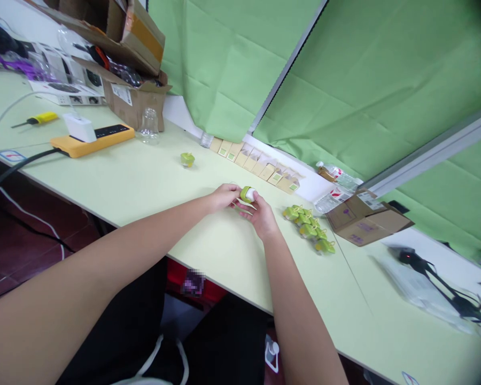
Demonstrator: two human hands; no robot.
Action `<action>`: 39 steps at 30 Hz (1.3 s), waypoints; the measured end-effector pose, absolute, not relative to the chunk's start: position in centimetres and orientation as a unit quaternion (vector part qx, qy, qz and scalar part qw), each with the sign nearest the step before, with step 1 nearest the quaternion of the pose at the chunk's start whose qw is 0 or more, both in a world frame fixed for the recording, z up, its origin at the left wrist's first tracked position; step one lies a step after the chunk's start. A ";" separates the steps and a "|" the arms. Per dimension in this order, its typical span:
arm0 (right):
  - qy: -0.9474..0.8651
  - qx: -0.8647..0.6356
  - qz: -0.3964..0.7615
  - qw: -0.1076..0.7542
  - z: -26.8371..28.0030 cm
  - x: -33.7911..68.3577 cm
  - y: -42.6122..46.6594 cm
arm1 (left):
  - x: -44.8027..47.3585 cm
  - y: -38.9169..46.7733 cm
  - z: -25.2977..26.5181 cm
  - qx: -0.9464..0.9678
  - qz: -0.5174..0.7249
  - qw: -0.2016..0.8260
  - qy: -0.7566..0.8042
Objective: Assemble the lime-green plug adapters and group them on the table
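Note:
Over the middle of the table I hold a small rounded green-and-white item between both hands. The fingers of my left hand pinch its green side. My right hand grips the white side, thumb on top and fingers curled beneath. One small green item with a clear lower part stands alone to the left, beyond my left hand. A group of several similar green items with loops sits to the right of my right hand.
A row of small beige boxes lines the back edge. At left are an orange power strip with a white plug, a yellow screwdriver, a clear bottle and cardboard boxes. Plastic bottles and another carton stand right.

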State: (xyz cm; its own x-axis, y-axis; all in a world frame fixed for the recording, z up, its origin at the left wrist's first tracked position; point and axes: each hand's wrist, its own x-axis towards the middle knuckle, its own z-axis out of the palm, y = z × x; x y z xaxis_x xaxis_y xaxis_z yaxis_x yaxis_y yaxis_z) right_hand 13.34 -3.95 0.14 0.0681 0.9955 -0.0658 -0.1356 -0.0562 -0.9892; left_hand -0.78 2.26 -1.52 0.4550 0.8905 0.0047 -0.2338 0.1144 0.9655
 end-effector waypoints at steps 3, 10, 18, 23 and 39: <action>-0.432 -0.501 0.528 0.533 0.2 13.3 -4.0 | -0.8 2.3 -1.6 0.523 0.415 0.674 0.316; -0.433 -0.495 0.534 0.531 0.3 13.3 -4.1 | -0.8 2.4 -1.7 0.524 0.418 0.673 0.313; -0.443 -0.469 0.544 0.536 0.3 13.5 -4.1 | -0.9 2.5 -1.6 0.502 0.425 0.687 0.310; -0.432 -0.465 0.541 0.553 0.1 13.6 -3.9 | -1.1 2.4 -1.3 0.490 0.427 0.700 0.296; -0.436 -0.503 0.502 0.552 0.5 13.8 -3.8 | -1.0 2.6 -1.6 0.539 0.448 0.641 0.313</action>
